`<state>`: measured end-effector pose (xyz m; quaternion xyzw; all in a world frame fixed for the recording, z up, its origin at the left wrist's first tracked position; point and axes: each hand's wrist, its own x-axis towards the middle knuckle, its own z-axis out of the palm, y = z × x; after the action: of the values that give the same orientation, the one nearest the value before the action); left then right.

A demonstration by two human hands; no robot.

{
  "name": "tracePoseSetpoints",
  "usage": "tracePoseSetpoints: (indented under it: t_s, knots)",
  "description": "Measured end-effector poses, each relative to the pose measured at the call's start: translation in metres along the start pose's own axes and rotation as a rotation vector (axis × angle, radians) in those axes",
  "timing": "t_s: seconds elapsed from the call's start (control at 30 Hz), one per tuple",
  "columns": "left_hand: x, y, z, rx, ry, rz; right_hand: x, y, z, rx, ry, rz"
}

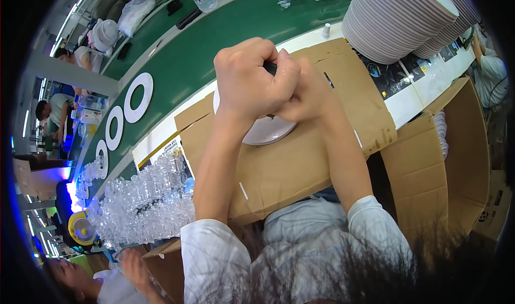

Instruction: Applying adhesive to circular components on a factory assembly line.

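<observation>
My left hand [244, 76] and my right hand [308, 92] are both closed, pressed together above a white round disc [268, 133]. A small part of a dark object [270, 67] shows between the fingers; its kind is hidden. The left fist sits partly over the right hand, and its thumb points toward the far side. Below them, the disc lies on a flattened cardboard sheet [279, 178], and the hands cover much of its upper part.
Tall stacks of white discs [399, 22] stand at the far right. White rings [138, 97] lie on the green belt [185, 57]. Many clear plastic parts [145, 202] are heaped at left. An open cardboard box [466, 159] is at right. Another person's hand [135, 269] shows lower left.
</observation>
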<state>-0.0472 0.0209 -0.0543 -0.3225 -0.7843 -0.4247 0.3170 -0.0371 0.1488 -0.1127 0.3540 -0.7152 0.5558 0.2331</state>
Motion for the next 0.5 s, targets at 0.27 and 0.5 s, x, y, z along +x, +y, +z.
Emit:
tracePoseSetpoints:
  t_s: [0.27, 0.5]
  knots:
    - [0.0005, -0.0021, -0.0011, 0.043, -0.029, -0.004, -0.0013, -0.0028, -0.0010, -0.013, -0.044, 0.061]
    - [0.0007, -0.0040, -0.0019, 0.053, -0.048, -0.010, 0.0003, -0.0027, 0.0010, 0.003, -0.038, 0.050]
